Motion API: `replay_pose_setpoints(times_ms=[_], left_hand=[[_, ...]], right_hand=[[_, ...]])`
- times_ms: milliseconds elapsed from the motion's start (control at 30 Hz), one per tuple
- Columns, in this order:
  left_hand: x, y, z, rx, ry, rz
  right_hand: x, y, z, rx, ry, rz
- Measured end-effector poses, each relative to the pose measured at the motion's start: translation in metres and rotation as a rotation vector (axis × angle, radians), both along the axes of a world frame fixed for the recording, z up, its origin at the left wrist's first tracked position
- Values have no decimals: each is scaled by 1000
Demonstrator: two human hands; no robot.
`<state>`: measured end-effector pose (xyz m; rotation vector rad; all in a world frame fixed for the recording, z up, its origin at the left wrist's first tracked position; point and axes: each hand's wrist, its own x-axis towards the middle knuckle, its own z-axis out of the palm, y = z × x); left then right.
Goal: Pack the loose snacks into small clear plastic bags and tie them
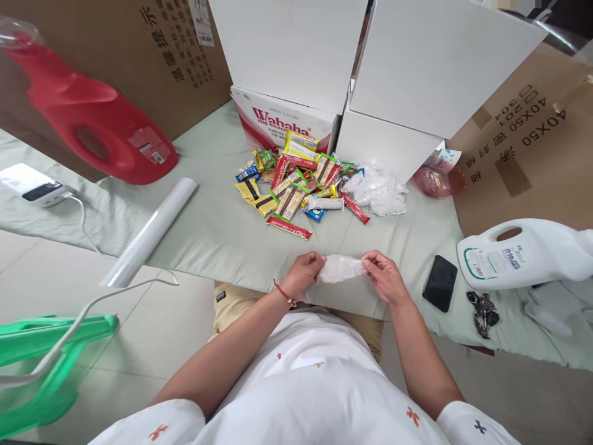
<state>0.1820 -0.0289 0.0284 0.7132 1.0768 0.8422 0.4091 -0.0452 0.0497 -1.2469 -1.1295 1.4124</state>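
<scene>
A clear plastic bag (343, 269) is stretched flat between my two hands, just above the front edge of the cloth-covered table. My left hand (303, 275) pinches its left end, and a red bracelet circles that wrist. At the opposite end, my right hand (383, 276) grips the plastic between thumb and fingers. Beyond the hands lies a heap of wrapped snack bars (291, 201) in red, yellow, green and blue. A red-wrapped bar (290, 227) lies at the near side of the heap. Touching its right side is a pile of clear plastic bags (382, 190).
White boxes (393, 55) and a Wahaha carton (282, 117) stand behind the heap. On the left are a red jug (102, 117), a plastic roll (152, 228) and a white device (34, 184). A white bottle (523, 253), phone (440, 283) and keys (483, 315) lie right.
</scene>
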Motion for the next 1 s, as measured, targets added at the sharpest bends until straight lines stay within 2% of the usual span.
replay_pose_setpoints(times_ms=[67,133,167,233,267,333,400,433,500,567,633,700,767,867,933,1000], left_hand=[[0,-1,-2,23,-30,33],[0,-2,-5,43,-46,54],[0,-2,-7,51,-48,64],[2,-3,-9,51,-41,74],[3,-3,-9,44,-43,68],[3,-1,-8,15,-69,25],[2,1,-5,-20,-104,-17],[1,3,-3,-31,-111,-15],[-4,5,1,-48,-90,45],[-7,4,5,-85,-51,98],[-7,1,8,-123,-7,85],[-3,-1,10,-132,24,22],[0,0,9,-117,-2,-5],[0,6,4,-127,-168,56],[-3,10,0,-131,-236,86],[-5,11,-2,-84,-185,140]], right_hand=[[8,0,-8,-30,-35,-50],[14,-1,-14,-14,-191,-93],[16,-2,-15,45,-299,-123],[15,-4,-12,258,-531,-134],[13,-5,-8,389,-637,-89],[7,-4,2,609,-792,97],[-1,0,11,710,-846,273],[-4,3,13,714,-835,305],[-9,8,14,647,-789,240],[-12,10,12,546,-745,81],[-16,10,9,457,-699,-37],[-19,9,6,355,-610,-60],[-22,9,4,205,-442,-99],[-19,10,-1,-37,-96,-276],[-16,10,-5,-142,93,-359],[-12,9,-8,-203,213,-372]])
